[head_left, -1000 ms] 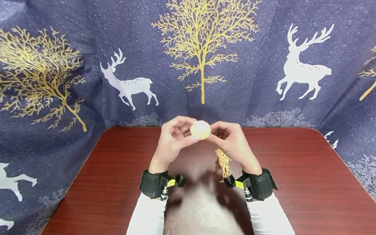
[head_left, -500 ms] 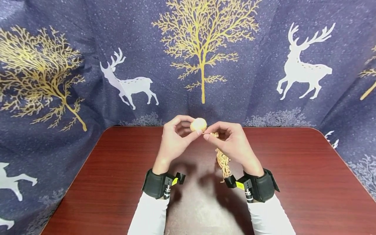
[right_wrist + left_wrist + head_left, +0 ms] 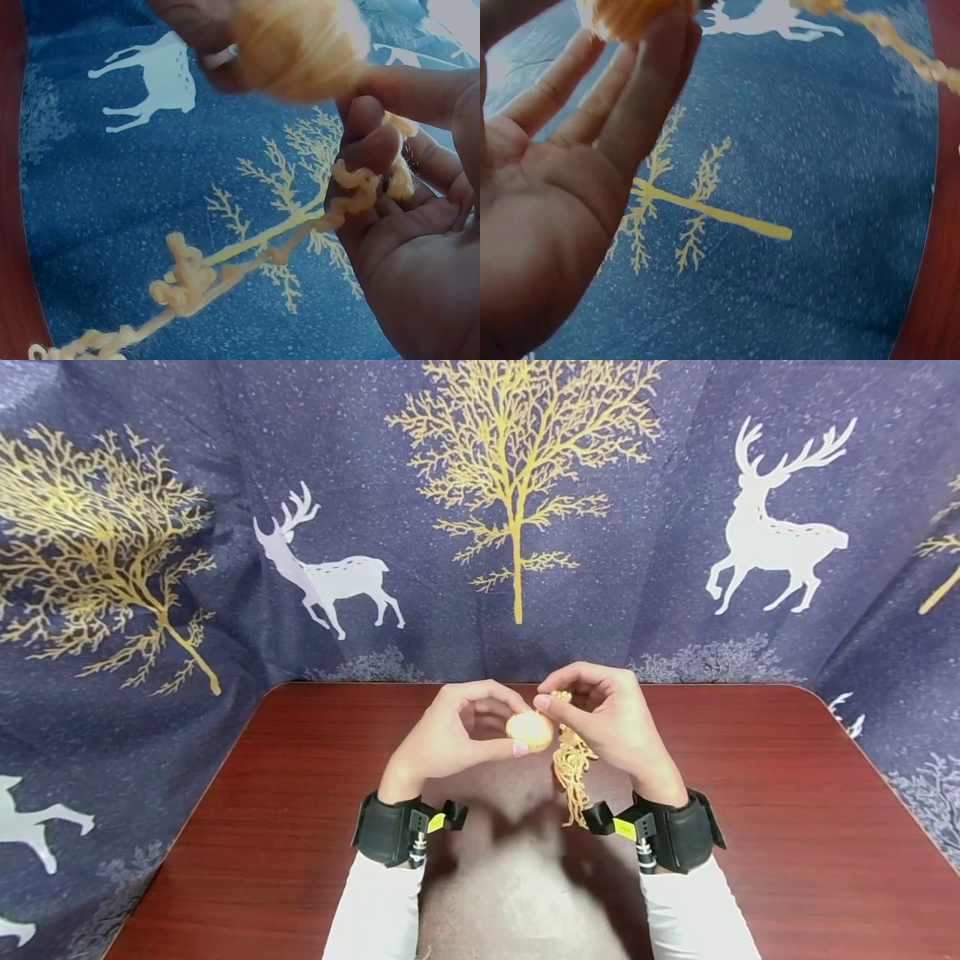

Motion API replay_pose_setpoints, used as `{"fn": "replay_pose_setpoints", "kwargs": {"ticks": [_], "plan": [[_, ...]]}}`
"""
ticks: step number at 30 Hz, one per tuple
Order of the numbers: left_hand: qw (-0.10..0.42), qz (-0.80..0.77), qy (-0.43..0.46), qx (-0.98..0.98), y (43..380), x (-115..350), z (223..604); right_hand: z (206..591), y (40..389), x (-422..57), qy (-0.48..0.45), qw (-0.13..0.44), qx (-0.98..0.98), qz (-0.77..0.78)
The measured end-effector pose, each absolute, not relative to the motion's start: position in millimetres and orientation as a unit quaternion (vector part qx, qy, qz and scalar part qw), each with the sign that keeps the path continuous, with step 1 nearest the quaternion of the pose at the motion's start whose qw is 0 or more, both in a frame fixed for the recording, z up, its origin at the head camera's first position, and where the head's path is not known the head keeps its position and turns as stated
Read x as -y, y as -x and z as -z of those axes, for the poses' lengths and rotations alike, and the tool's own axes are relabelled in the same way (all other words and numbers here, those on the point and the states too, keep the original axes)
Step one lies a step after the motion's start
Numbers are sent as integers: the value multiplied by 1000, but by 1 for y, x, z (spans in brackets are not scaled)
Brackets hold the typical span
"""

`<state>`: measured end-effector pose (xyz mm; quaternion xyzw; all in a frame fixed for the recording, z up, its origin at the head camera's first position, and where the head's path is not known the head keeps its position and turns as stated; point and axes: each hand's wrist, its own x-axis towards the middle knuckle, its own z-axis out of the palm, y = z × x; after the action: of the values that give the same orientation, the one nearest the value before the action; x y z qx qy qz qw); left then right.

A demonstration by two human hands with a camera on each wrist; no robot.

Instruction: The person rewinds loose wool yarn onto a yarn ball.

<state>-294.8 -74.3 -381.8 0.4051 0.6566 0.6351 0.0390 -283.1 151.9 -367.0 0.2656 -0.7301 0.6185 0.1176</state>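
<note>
A small ball of pale orange yarn (image 3: 529, 732) is held between the thumb and fingers of my left hand (image 3: 442, 739), above the table. To its right, my right hand (image 3: 617, 722) pinches the yarn strand with thumb and forefinger, close to the ball. The right wrist view shows wound layers on the ball (image 3: 296, 49) and crinkled yarn (image 3: 356, 187) running through the curled fingers. From there a kinked, knotted length (image 3: 274, 255) trails down. A tangled heap of loose yarn (image 3: 573, 781) shows below my right hand. Only the ball's underside (image 3: 634, 19) appears in the left wrist view.
The red-brown table (image 3: 300, 793) has a greyish worn patch (image 3: 517, 893) at its front middle. Behind it hangs a dark blue cloth (image 3: 465, 602) with white deer and golden trees. Black camera straps (image 3: 390, 828) sit on both wrists.
My left hand has lowered and shifted right with the ball, turning it. My right hand moved off the ball's side to the strand, then slightly up and right, lifting some loose yarn.
</note>
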Motion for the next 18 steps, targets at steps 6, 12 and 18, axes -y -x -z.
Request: {"fn": "replay_pose_setpoints", "kwargs": {"ticks": [6, 12, 18], "plan": [[71, -710, -425, -557, 293, 77, 379, 371, 285, -149, -280, 111, 718, -628], [-9, -785, -384, -486, 293, 73, 377, 377, 290, -141, -281, 108, 719, -626], [-79, -853, -260, -446, 294, 64, 375, 374, 284, -133, -264, 104, 740, -610]]}}
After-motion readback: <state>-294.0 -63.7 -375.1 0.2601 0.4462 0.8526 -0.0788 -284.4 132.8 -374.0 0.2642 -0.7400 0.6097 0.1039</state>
